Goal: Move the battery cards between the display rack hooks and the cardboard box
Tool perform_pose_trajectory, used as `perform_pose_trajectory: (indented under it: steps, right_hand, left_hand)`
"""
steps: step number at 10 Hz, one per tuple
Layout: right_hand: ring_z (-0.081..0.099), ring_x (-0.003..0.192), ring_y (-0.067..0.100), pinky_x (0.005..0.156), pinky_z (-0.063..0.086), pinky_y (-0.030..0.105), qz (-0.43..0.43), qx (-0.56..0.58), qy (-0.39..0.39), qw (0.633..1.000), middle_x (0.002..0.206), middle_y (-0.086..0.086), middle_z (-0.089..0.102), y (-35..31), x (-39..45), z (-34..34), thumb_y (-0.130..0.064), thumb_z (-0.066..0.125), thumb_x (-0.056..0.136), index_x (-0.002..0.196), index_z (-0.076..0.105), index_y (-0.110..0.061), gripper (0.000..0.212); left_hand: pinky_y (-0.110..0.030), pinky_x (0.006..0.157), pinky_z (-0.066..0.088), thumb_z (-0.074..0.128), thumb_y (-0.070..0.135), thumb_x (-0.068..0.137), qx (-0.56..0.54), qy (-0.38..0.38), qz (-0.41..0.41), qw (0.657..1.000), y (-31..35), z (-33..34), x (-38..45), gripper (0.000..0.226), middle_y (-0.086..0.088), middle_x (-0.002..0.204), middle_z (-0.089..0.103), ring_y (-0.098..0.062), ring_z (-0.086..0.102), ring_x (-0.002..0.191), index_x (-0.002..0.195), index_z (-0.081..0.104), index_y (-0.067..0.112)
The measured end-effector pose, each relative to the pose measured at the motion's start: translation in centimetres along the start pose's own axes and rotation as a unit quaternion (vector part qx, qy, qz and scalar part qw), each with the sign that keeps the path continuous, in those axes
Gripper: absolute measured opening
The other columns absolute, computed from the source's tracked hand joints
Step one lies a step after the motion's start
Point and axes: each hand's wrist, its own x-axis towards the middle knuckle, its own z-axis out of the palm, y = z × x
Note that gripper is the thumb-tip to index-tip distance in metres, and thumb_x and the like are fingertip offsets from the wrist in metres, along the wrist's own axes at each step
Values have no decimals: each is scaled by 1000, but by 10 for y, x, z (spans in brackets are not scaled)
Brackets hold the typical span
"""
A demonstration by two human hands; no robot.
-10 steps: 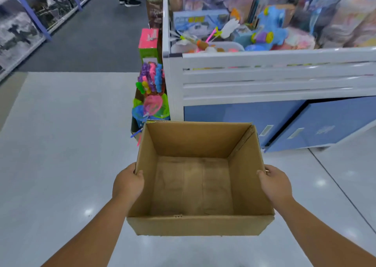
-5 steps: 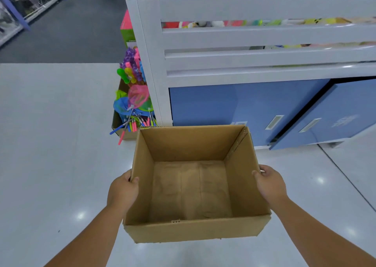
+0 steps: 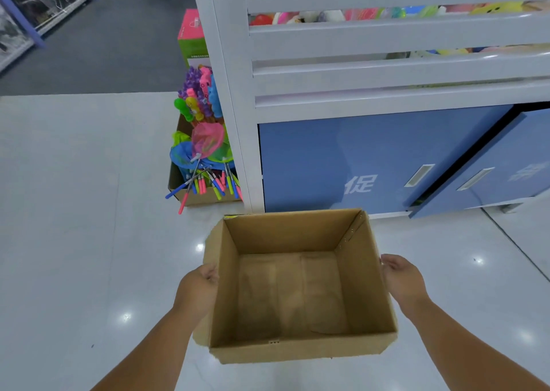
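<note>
Open box (image 3: 297, 349) held over the floor (image 3: 74, 241), nothing inside. Left hand (image 3: 196, 289) grips its left wall, fingers curled; right hand (image 3: 401, 280) presses the right wall (fingers fairly straight).

L hand (image 3: 198, 286), R hand (image 3: 401, 280), both arms extended
</note>
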Motion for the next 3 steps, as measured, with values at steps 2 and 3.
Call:
perform_pose_trajectory:
  steps: [2, 3]
  right_hand:
    - [65, 114, 22, 102, 54, 43, 7, 7, -36, 999, 127, -3, 70, -2, -10, 3, -17, 58, 100, 125, 69, -22, 27]
    - [60, 125, 22, 111, 48, 42, -17, 1, -44, 999, 135, -4, 65, -18, -25, -12, -20, 62, 100, 133, 65, -21, 33]
  left_hand:
    - [-40, 106, 51, 48, 12, 106, -19, 30, 2, 999, -6, 16, -5, 42, -5, 146, 61, -30, 58, 131, 148, 55, 18]
    - [-40, 104, 52, 53, 25, 106, 49, 31, 30, 998, 0, 1, -22, 44, -6, 150, 56, -30, 57, 133, 150, 51, 24]
